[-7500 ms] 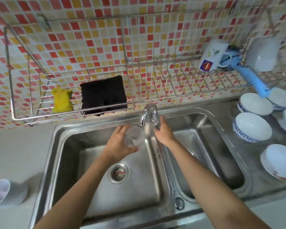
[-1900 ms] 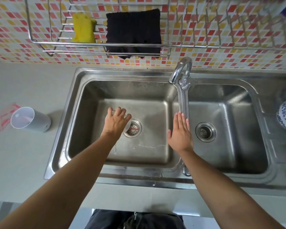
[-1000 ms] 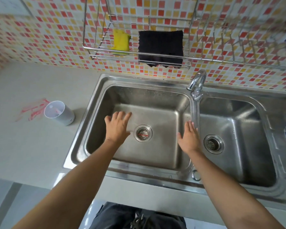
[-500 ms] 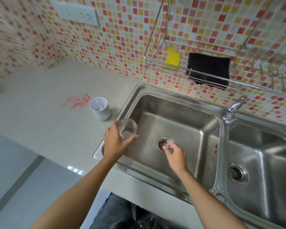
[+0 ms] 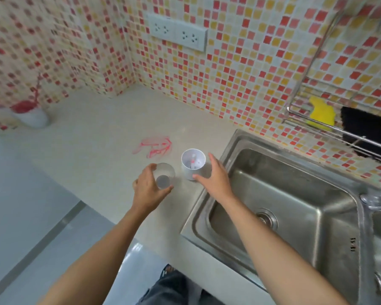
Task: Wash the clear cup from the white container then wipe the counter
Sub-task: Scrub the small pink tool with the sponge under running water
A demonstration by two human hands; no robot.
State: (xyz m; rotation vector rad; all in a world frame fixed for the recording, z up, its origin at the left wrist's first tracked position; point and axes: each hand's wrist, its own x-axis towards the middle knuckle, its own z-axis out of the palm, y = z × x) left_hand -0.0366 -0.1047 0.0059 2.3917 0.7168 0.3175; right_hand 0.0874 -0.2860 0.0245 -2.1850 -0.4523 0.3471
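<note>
Mid-frame: left grip (image 5: pixel 149 190) curled round clear cup (image 5: pixel 164 176), low over worktop (image 5: pixel 97 150) — probably setting down. Right grip (image 5: pixel 213 177) spread, empty (beside white container (image 5: pixel 193 165), likely steadying it).

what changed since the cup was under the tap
The left hand carried the clear cup out of the sink, leftward over the counter beside the white container. The right hand, open, now reaches toward it. Container and red scribble stayed put.

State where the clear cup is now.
Head view, left of centre: the left hand holds the cup over the counter, just left of the white container.
</note>
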